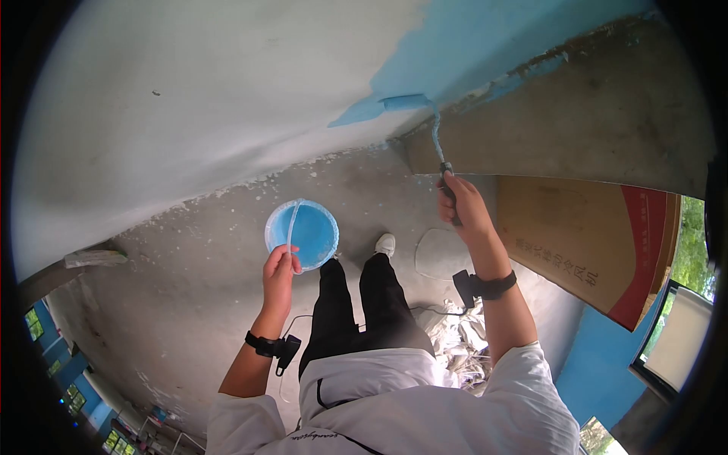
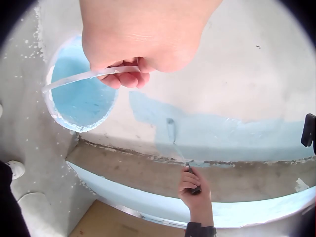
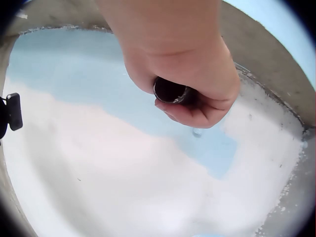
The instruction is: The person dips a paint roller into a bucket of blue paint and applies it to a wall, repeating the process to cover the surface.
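My right hand (image 1: 464, 205) grips the black handle (image 1: 447, 189) of a paint roller, whose blue-coated head (image 1: 406, 102) lies against the wall at the lower edge of a blue painted patch (image 1: 440, 57). In the right wrist view the fingers wrap the handle (image 3: 168, 91), and the hand hides most of the roller. My left hand (image 1: 279, 270) holds the pale handle strip (image 2: 74, 79) of a bucket (image 1: 315, 235) with blue paint inside. The left wrist view shows the fingers (image 2: 126, 80) curled round that strip, with the bucket (image 2: 81, 101) beside them.
A large cardboard box (image 1: 576, 235) stands at the right, below a bare grey ledge (image 1: 576, 114). White crumpled material (image 1: 459, 337) lies on the floor near my legs. A shoe (image 1: 385, 244) shows right of the bucket. Paint spots dot the floor along the wall.
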{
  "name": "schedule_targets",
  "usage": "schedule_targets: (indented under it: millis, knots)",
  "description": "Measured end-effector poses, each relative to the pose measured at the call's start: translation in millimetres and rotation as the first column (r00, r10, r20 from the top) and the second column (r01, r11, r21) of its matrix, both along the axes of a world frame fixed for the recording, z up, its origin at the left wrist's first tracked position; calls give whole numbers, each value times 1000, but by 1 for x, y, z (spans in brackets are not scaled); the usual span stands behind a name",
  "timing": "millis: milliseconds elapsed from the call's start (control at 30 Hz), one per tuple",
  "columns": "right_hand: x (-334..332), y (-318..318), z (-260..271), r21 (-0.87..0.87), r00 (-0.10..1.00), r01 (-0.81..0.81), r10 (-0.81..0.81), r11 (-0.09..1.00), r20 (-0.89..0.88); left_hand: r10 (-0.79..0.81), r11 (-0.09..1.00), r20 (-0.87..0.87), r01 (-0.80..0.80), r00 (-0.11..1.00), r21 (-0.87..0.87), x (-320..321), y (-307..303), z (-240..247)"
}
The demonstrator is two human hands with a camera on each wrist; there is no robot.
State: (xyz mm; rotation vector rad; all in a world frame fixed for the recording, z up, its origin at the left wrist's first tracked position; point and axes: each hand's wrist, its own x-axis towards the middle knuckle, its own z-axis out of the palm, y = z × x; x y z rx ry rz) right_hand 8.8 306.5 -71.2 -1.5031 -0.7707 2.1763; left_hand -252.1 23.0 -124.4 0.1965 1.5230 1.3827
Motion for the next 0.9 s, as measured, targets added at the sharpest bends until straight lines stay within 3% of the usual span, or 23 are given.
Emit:
schedule_targets:
  millis: [167,267,333,467,533,733,833,900]
  knots:
    - [-22,9,-58,26,996,-78,77,997,42,-23,999,-53,21,998,-40,6,5,-5]
    - [-41,25,-113,-72,999,-32,35,997,41,-17,998,-66,14,998,-58,9,8,-5]
    - [-48,33,-139,-6,983,-123,123,992,136,-25,998,-61,21,998,-64,9,9,-4]
    - [-31,42,-125,-108,989,-89,100,990,110,-21,999,-35,19,999,-37,12,14,-2]
    - [-16,39,-98,-88,994,-104,105,991,4,-16,999,-22,15,1000,-42,12,14,-6]
    - [18,21,-9,59,995,-93,94,994,-25,31,999,-16,-31,999,-20,24,19,0]
    - [14,16,-6,38,998,-64,63,997,16,69,998,-20,-69,997,-12,28,22,4]
    - [1,11,-34,39,996,-79,78,996,44,81,997,-18,-82,997,-8,28,21,3]
